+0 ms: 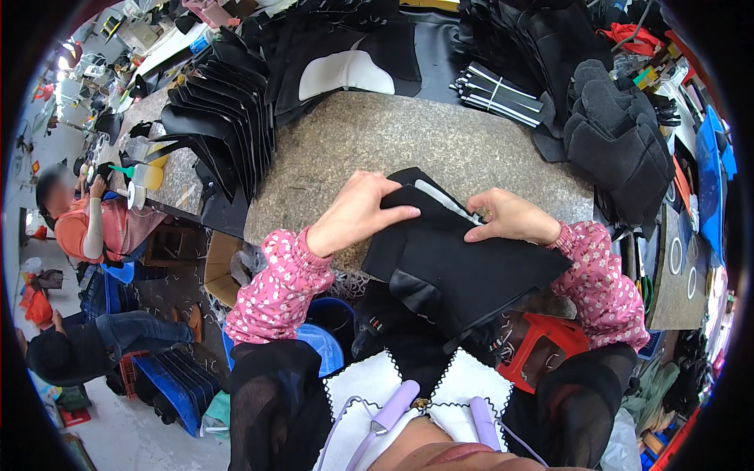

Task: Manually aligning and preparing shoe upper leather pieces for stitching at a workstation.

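A folded black fabric piece (471,275) lies across the near edge of the stone-topped table, with part of it hanging toward my lap. My left hand (357,210) grips its upper left side, thumb on top and the other fingers mostly hidden behind. A narrow white strip (441,200) runs along the far edge of the piece. My right hand (514,217) pinches that edge at the strip's right end, thumb over the black fabric. A black panel with a smooth sheen (416,292) shows on the near left of the piece.
Fanned black panels (224,118) stand at the left of the tabletop (330,149). Toward the back are a white curved piece (345,74) and a tied bundle of white-edged strips (499,94). Dark felt pieces (616,141) pile up at right. A red stool (542,345) stands below.
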{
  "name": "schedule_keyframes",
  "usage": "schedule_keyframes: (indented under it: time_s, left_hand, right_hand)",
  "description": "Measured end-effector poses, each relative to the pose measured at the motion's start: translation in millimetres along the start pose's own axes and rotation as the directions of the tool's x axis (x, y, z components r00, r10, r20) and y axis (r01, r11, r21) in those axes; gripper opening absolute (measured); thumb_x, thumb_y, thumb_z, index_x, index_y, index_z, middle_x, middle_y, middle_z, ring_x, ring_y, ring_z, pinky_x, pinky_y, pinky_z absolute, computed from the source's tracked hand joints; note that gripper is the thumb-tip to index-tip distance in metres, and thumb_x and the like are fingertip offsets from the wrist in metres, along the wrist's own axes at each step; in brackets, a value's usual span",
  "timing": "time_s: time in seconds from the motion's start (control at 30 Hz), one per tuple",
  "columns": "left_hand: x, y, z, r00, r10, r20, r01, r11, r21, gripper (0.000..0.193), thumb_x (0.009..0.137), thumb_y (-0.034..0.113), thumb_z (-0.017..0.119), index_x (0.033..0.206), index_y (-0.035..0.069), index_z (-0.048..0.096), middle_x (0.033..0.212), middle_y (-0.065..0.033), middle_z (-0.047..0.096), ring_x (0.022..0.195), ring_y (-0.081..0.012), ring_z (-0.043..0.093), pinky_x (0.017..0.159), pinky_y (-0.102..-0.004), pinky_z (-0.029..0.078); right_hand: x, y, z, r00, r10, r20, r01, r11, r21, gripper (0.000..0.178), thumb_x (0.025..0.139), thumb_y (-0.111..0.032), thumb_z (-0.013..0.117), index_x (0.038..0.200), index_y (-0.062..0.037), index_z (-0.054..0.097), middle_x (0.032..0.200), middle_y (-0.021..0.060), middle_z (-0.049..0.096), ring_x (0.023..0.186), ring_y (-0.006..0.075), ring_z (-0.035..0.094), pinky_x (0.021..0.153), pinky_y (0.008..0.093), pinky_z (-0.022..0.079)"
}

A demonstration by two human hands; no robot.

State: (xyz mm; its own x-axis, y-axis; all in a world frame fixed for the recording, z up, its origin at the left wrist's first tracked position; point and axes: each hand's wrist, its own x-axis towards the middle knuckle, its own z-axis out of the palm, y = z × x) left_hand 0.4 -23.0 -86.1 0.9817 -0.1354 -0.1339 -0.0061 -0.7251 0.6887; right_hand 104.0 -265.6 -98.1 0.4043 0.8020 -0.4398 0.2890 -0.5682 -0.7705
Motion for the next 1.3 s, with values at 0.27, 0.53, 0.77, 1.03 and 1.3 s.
schedule_keyframes:
  time_s: [0.27,0.53,0.77,1.03,1.3]
  left_hand:
    - [-8.3,1.3,-5.8,0.974,0.016,0.226,0.035,0.975,-0.221,0.040,0.073,0.028,0.073,0.096,-0.002,0.061,0.089,-0.0103,0.058,0.099,-0.0240,0.045,0.090,-0.0353,0.035]
    - [-23.5,2.6,-3.0,0.969,0.185,0.166,-0.163,0.977,-0.139,0.043,0.076,0.026,0.071,0.110,0.002,0.059,0.115,-0.0111,0.052,0.114,-0.0246,0.044,0.098,-0.0340,0.032]
    - [-8.8,-22.8,14.2,0.978,0.007,-0.206,-0.048,0.980,-0.195,0.027,0.070,0.024,0.075,0.087,0.004,0.068,0.113,-0.0090,0.053,0.113,-0.0217,0.039,0.095,-0.0323,0.034]
    - [-2.4,-30.3,23.5,0.976,-0.213,-0.054,0.125,0.743,-0.657,0.019,0.071,0.012,0.074,0.080,-0.003,0.067,0.081,-0.0062,0.064,0.073,-0.0096,0.059,0.062,-0.0235,0.047]
    - [-2.1,-36.2,37.6,0.949,-0.235,-0.209,0.045,0.760,-0.648,0.016,0.071,0.010,0.075,0.073,-0.003,0.065,0.064,-0.0005,0.062,0.057,-0.0034,0.053,0.049,-0.0184,0.041]
  right_hand:
    - [0.8,1.0,0.7,1.000,-0.031,-0.002,0.031,0.999,-0.037,0.035,0.068,-0.020,0.074,0.092,0.0012,0.060,0.065,0.0101,0.058,0.059,0.0165,0.055,0.057,0.0319,0.044]
    - [0.9,-4.3,0.0,1.000,-0.009,0.006,0.009,0.998,-0.068,0.040,0.065,-0.024,0.075,0.093,0.0010,0.062,0.073,0.0159,0.060,0.068,0.0259,0.059,0.065,0.0366,0.046]
    - [0.2,-4.2,-0.5,1.000,-0.023,0.010,0.024,0.996,-0.089,0.041,0.064,-0.025,0.075,0.091,0.0028,0.061,0.073,0.0170,0.060,0.069,0.0275,0.060,0.064,0.0375,0.046]
    - [3.4,1.0,0.3,0.998,-0.062,0.003,0.062,0.993,-0.102,0.041,0.065,-0.025,0.075,0.091,0.0033,0.060,0.070,0.0164,0.059,0.067,0.0271,0.059,0.064,0.0369,0.046]
    - [8.5,5.4,-1.1,0.980,-0.199,0.028,0.200,0.978,-0.054,0.029,0.071,-0.023,0.074,0.075,0.0012,0.057,0.055,0.0030,0.050,0.051,0.0099,0.045,0.049,0.0292,0.037]
